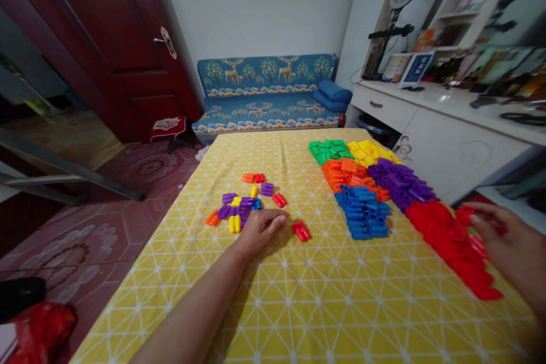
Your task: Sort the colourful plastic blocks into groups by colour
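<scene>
At the right edge, my right hand point(505, 239) pinches a red plastic tube block point(464, 215) above the heap of red tube blocks point(452, 244). My left hand point(262, 228) rests on the table with its fingers curled together; whether anything is inside them is hidden. Just left of it lies a loose cluster of purple, yellow, orange and blue blocks point(230, 212). A red block point(302, 231) sits to the right of that hand, and another red block point(279, 200) lies a little farther back. Behind these are a purple block point(267, 189) and an orange block point(248, 178).
Sorted heaps of green point(330, 151), yellow point(370, 152), orange point(347, 172), purple point(401, 181) and blue blocks point(362, 213) stand along the right side of the yellow tablecloth point(307, 307). A white dresser point(460, 148) is beyond; a blue sofa point(268, 103) stands behind.
</scene>
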The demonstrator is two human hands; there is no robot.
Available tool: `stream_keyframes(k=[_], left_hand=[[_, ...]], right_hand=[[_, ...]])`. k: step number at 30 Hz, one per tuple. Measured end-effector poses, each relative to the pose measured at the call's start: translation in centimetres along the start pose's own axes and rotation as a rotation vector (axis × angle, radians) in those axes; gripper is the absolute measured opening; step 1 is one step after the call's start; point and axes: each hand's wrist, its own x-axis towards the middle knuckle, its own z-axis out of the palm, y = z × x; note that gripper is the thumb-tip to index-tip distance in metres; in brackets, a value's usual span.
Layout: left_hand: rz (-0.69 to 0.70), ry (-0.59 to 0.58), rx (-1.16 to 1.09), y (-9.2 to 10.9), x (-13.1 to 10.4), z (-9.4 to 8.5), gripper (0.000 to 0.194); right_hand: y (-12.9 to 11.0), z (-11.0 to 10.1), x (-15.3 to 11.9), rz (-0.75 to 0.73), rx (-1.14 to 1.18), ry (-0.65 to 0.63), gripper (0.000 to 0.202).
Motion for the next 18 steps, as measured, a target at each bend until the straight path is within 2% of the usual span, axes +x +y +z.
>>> stream_keyframes(k=[5, 8, 10, 14, 18], left_hand=[[-0.007, -0.009, -0.006, -0.2, 0.0, 0.0, 0.037], [-0.023, -0.012, -0.019, -0.2, -0.1, 0.0, 0.039], [-0.028, -0.010, -0.025, -0.2, -0.1, 0.0, 0.040], [-0.017, -0.011, -0.015, -0.2, 0.0, -0.1, 0.040], [-0.012, -0.012, -0.016, -0.4, 0.0, 0.0, 0.038]], right_hand=[[1.2, -0.4, 0.0, -0.070, 0.054, -0.168, 0.022], [0.8, -0.4, -0.4, -0.053, 0.144, -0.169, 0.019], [0.3, -0.3, -0.8, 0.008, 0.204, -0.139, 0.015], [-1.5, -0.2, -1.6, 0.231, 0.260, -0.101, 0.013], [-2.8, -0.3, -1.9, 0.330, 0.278, -0.095, 0.019]])
